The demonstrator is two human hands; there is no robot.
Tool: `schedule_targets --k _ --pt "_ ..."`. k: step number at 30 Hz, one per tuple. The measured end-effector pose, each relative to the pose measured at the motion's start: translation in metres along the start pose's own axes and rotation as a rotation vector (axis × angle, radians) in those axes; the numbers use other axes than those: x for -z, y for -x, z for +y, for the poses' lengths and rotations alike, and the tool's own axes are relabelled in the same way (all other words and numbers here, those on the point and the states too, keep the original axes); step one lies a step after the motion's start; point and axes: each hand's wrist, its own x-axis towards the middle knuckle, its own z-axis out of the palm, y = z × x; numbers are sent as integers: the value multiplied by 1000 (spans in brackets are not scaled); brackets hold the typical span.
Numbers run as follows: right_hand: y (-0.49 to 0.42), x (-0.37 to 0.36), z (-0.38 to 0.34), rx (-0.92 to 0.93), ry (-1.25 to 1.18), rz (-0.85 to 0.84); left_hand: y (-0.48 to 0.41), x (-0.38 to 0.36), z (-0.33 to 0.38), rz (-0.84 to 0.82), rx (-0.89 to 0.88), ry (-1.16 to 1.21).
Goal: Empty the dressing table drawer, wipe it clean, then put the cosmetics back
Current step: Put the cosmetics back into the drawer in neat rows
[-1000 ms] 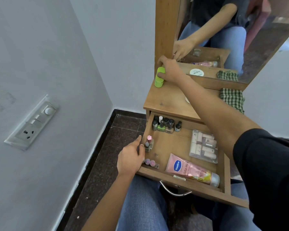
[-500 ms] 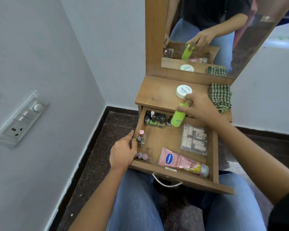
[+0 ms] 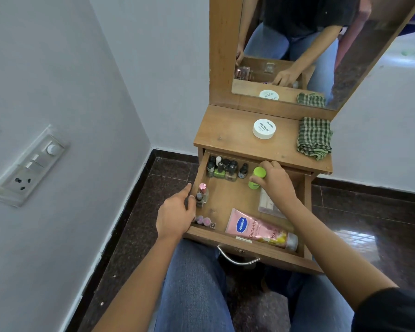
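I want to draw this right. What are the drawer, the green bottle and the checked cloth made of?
The drawer: probably wood or wood-look board, matte brown with grain lines. The green bottle: likely plastic, smooth and evenly bright. The cloth: woven fabric, soft folds, checked weave.

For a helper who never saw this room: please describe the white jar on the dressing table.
Find the wooden dressing table below the mirror. On its top sits a low round white jar. Unlike the green checked cloth to its right, it bears black lettering.
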Motion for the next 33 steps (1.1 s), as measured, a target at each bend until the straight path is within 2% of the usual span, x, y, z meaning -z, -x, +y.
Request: schedule_targets --k 4,8,18,24,29,33 --pt "9 -13 2 -114 -135 57 0 0 -1 2 -5 0" --pt "11 -35 7 -265 -233 38 0 -1 -2 0 -8 -1" --pt "5 -53 8 -384 -323 192 0 0 -1 -3 -9 2" --pt "2 -52 6 -440 -342 205 0 -1 -1 -9 -17 -1" --pt "1 -46 4 -448 -316 175 0 0 -1 -10 -9 3" --pt "10 -31 -10 -431 -105 16 -1 -1 -2 -7 -21 2"
